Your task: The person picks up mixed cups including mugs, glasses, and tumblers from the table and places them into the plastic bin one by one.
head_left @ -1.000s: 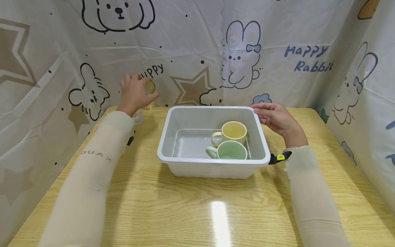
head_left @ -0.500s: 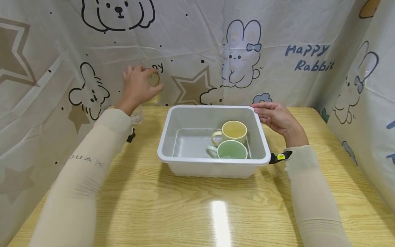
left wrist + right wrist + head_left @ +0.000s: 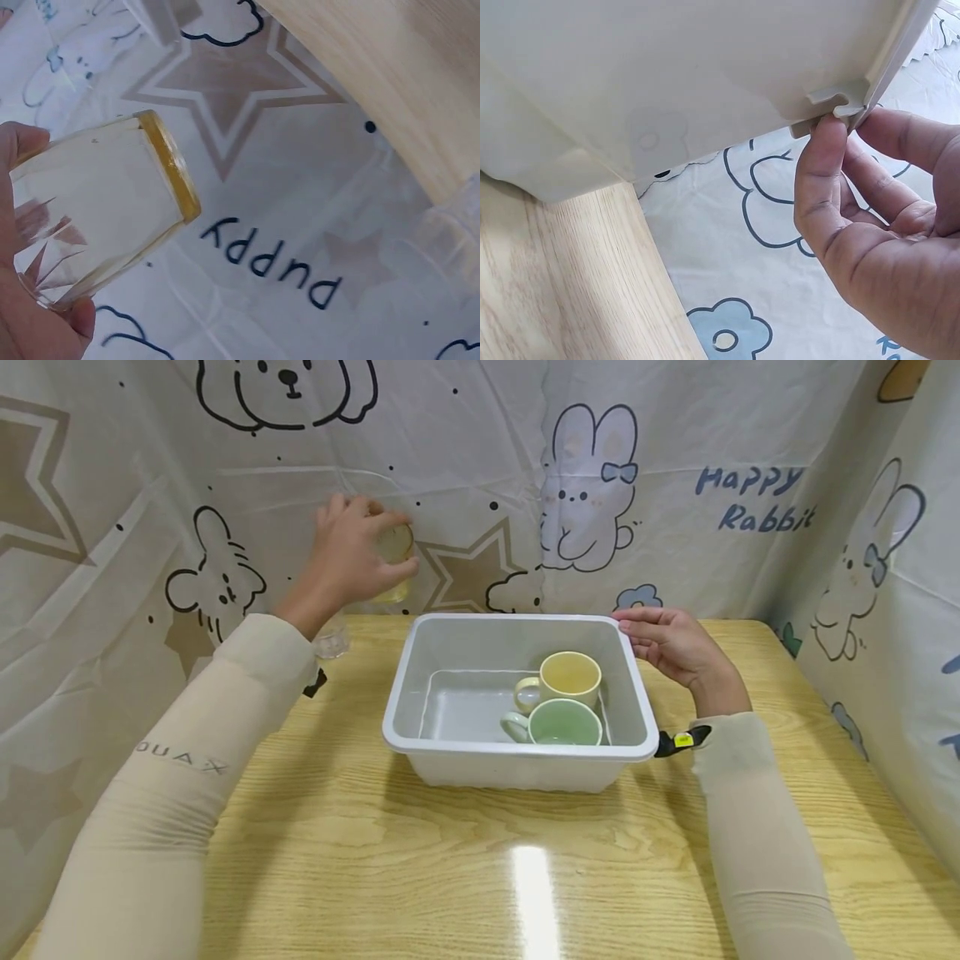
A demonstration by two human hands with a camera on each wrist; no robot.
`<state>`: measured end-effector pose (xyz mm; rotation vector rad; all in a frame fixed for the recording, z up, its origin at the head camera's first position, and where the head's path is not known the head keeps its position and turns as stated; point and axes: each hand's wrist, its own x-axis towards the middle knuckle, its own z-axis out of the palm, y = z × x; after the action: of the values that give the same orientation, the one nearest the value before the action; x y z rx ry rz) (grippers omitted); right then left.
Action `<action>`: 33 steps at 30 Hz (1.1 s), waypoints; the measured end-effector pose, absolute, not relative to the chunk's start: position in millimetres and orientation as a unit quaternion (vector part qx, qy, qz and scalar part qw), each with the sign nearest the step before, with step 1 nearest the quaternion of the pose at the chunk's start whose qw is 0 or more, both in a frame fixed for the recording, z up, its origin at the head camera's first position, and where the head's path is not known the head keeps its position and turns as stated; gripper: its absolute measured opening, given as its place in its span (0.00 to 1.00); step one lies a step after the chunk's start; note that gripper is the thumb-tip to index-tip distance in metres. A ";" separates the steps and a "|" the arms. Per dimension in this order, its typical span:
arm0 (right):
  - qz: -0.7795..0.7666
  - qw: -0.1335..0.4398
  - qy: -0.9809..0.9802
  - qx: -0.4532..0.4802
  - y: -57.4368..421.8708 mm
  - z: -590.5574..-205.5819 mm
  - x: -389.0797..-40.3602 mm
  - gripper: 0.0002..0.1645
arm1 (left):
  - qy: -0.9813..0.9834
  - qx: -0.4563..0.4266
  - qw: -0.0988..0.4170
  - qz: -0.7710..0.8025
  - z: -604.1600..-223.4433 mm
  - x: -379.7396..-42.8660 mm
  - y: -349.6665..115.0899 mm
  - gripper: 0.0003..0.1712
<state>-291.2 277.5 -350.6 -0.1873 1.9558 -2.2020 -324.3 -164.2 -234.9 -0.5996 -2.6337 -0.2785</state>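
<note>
My left hand [image 3: 347, 552] grips a yellow-tinted clear glass tumbler [image 3: 105, 202] by its rim end, raised above the table's back edge. In the left wrist view the tumbler's thick amber base faces away from the fingers. At the far right corner of the white plastic basin [image 3: 517, 748], my right hand [image 3: 675, 647] pinches the rim between thumb and fingers. A yellow mug [image 3: 570, 678] and a light green mug [image 3: 564, 725] stand upright inside the basin on its right side, both handles pointing left.
A clear glass [image 3: 332, 639] stands on the wooden table [image 3: 360, 860] near its back left, partly hidden by the left wrist. A printed cloth [image 3: 465, 460] hangs behind the table and along both sides.
My left hand has lifted the yellow tumbler up and to the right, uncovering more of the clear glass. The right hand, basin and mugs have stayed in place.
</note>
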 end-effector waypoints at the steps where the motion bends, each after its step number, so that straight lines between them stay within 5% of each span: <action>1: -0.743 0.095 0.659 -0.063 277.5 -350.7 -291.1 0.11 | -0.948 -0.221 0.208 -0.096 -233.4 -322.2 -161.9 0.32; 33: -0.757 0.101 0.642 -0.069 279.0 -352.5 -291.7 0.09 | -0.865 -0.478 0.131 -0.072 -248.1 -267.8 -114.7 0.34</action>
<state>-291.7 279.0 -352.5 -0.2040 1.8964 -2.2353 -267.8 -114.7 -248.1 -1.3889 -2.5132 -0.2100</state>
